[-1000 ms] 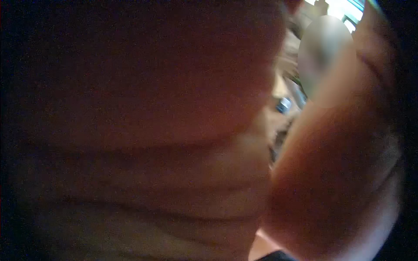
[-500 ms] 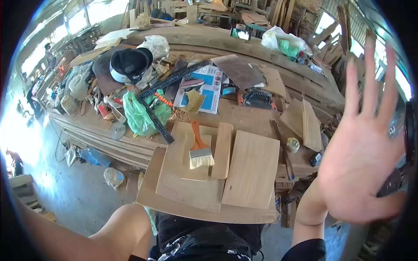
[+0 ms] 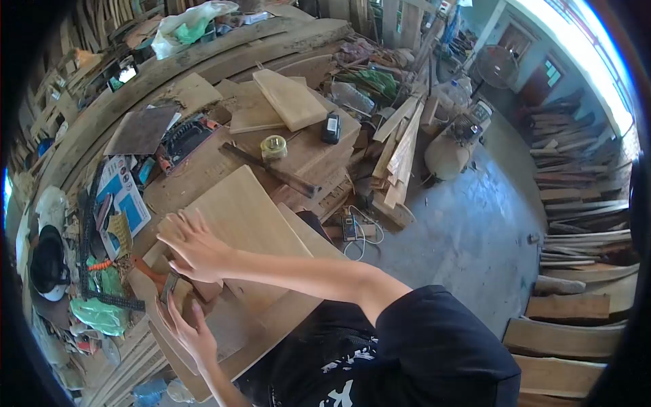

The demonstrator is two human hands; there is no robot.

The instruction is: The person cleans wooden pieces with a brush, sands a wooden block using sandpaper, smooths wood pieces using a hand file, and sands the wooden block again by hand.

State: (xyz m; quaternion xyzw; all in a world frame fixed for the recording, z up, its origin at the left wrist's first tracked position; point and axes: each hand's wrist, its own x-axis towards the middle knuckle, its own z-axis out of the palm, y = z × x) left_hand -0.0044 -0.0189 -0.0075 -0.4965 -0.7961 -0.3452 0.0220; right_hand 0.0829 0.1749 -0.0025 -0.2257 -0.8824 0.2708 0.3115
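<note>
My right hand (image 3: 195,248) reaches across and lies with fingers stretched over the upper ends of the thin wooden boards. Below it, my left hand (image 3: 186,332) has its fingers extended and thumb apart, close by the paintbrush. The paintbrush has an orange handle (image 3: 147,269) and a metal band (image 3: 168,288); its bristles are mostly hidden by my left hand. A wide pale board (image 3: 241,220) lies under and beside my right hand. Beneath everything is a larger base board (image 3: 308,247) near my lap.
Behind the boards lie a dark bar (image 3: 271,169), a roll of clear tape (image 3: 274,147), a black device (image 3: 331,128) and wood pieces (image 3: 291,98). A black square (image 3: 87,237), a cap (image 3: 49,264) and a green bag (image 3: 102,312) are at left. Planks (image 3: 563,336) are stacked at right.
The view has swung to the right. My right hand, raised open at the right before, has come down onto the boards; my left hand has come in beside the paintbrush.
</note>
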